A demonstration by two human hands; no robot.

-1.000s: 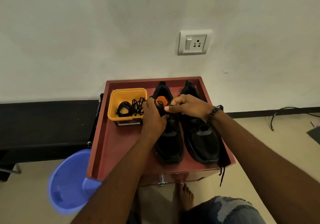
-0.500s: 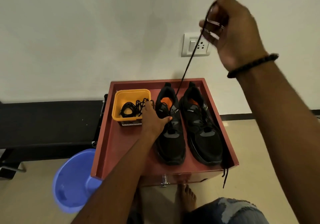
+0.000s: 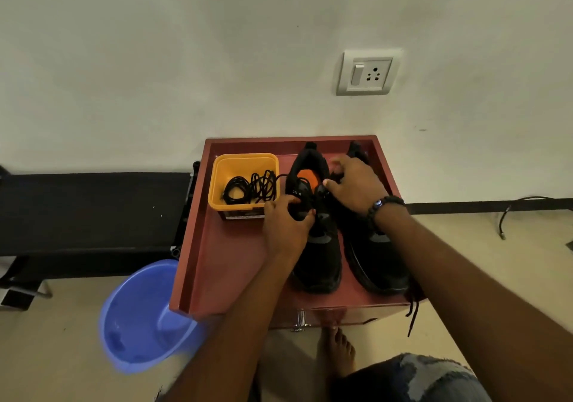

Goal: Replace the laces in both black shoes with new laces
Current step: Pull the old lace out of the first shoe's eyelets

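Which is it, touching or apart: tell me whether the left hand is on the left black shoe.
Touching. The head view shows the left hand lying over the midsection of the left black shoe, its fingers curled on the lacing area with no gap visible.

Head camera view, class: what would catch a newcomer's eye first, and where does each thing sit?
Two black shoes stand side by side on a red tray-topped cabinet against the wall, with both hands at the shoe nearer the tub, the left hand on its side and the right hand over its collar. To their left, a yellow tub holds coiled black laces. A blue basin sits on the floor, lower left.
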